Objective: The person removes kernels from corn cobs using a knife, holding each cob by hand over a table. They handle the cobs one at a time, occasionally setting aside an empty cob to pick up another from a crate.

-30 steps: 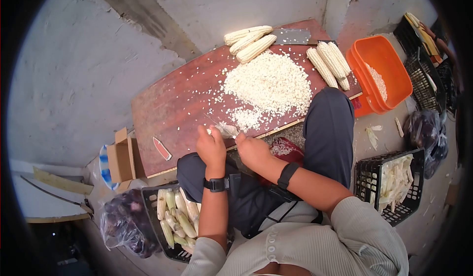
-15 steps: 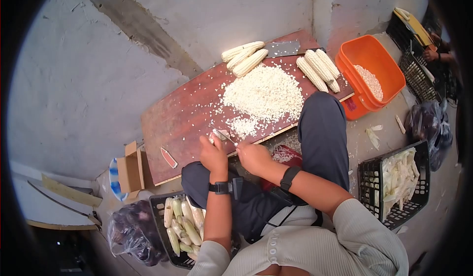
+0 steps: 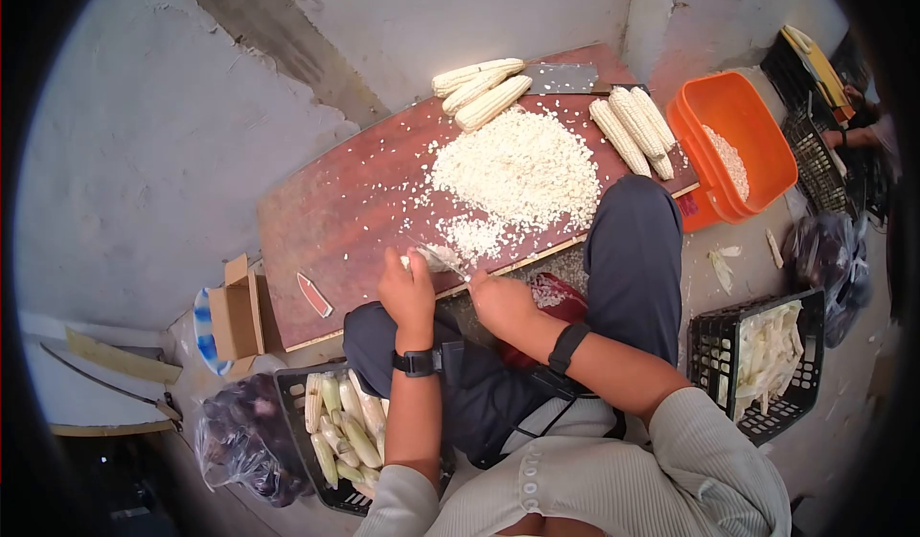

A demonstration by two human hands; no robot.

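Observation:
My left hand (image 3: 407,293) is closed round a corn cob (image 3: 436,257), most of it hidden by fingers. In my right hand (image 3: 501,304) is a small knife (image 3: 454,270), its thin blade lying along the cob. Both hands are over the near edge of a red-brown board (image 3: 331,221). Just beyond them lies a large heap of cut white corn kernels (image 3: 517,168), with loose kernels scattered round it. Whole husked corn cobs (image 3: 492,103) lie at the heap's far side, and more cobs (image 3: 632,125) rest on the right end of the board.
A cleaver (image 3: 563,79) lies at the board's back; a red-and-white pointed piece (image 3: 314,295) lies left. An orange bucket (image 3: 707,206) with kernels stands right, near a crate of husks (image 3: 704,369). Unpeeled corn fills a crate (image 3: 302,441) at left. Another person's hand (image 3: 832,138) shows far right.
The view has shifted slightly. My left hand still grips the cob and my right hand the knife, close together over the board edge; the blade lies a little flatter.

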